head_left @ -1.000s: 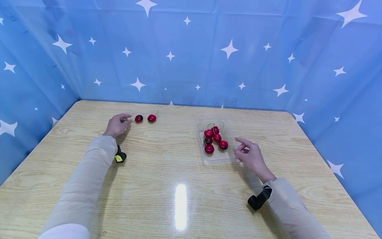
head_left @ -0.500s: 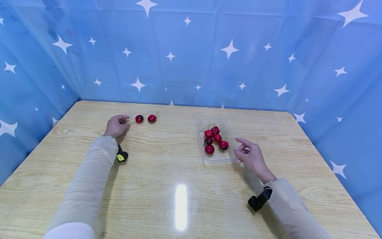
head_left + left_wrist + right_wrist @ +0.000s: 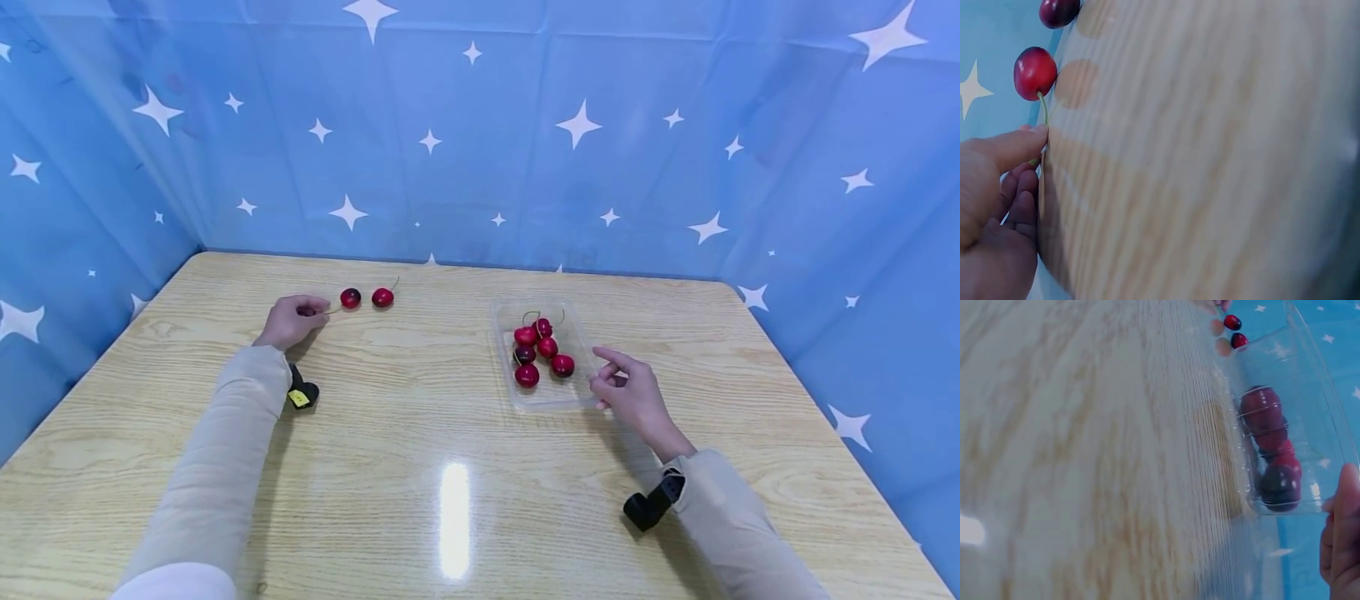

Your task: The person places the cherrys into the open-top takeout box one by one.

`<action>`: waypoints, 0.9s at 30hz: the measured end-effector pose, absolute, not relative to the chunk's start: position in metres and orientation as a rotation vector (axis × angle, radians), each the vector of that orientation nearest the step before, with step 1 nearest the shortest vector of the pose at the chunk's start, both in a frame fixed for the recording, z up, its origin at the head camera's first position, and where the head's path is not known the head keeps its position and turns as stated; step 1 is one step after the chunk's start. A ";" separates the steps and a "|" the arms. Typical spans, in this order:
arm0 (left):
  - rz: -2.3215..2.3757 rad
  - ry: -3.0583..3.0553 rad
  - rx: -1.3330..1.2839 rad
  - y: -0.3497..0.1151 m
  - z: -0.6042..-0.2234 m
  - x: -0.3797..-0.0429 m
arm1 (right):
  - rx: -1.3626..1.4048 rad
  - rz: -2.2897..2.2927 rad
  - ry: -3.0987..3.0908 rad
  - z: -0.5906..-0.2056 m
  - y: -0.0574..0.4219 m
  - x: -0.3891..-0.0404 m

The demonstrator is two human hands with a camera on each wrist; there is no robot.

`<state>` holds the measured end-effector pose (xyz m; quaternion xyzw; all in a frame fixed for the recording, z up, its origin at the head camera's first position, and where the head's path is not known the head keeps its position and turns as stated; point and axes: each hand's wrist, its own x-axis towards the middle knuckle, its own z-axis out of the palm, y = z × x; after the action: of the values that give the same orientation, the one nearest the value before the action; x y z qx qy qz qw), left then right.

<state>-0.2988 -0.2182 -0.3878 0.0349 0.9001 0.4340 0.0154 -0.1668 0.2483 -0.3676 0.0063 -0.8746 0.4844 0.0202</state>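
My left hand [image 3: 292, 321] is at the far left of the table. In the left wrist view, its thumb and forefinger pinch the green stem [image 3: 1043, 109] of a dark red cherry [image 3: 1035, 74]. That cherry [image 3: 350, 298] is near the tabletop, with a second stemmed cherry [image 3: 382, 297] just to its right. My right hand [image 3: 632, 397] holds the right rim of a clear plastic container [image 3: 543, 404], its forefinger stretched out and its thumb against the edge. Several cherries [image 3: 527, 376] lie inside the container, some with stems showing.
The wooden table [image 3: 360, 467] has a bright light reflection near its front. A blue curtain [image 3: 480, 150] with white stars surrounds its back and sides. Black wrist cameras [image 3: 645, 508] are strapped to both wrists.
The left hand's fingers have shifted slightly and closed together on the cherry stem. The right hand, the container and the cherries in it stay in place.
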 end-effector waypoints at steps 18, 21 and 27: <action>1.210 2.811 0.125 -0.220 -0.384 -0.297 | -0.001 1.499 -2.736 -0.363 0.247 -0.166; 1.189 2.818 0.138 -0.220 -0.384 -0.297 | -0.003 1.487 -2.739 -0.364 0.247 -0.166; 1.167 2.835 0.186 -0.220 -0.386 -0.297 | -0.006 1.478 -2.748 -0.365 0.248 -0.167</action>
<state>-0.2971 -0.2202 -0.3858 0.0606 0.9225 0.3797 0.0352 -0.1667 0.2477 -0.3654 -0.0019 -0.8806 0.4737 0.0106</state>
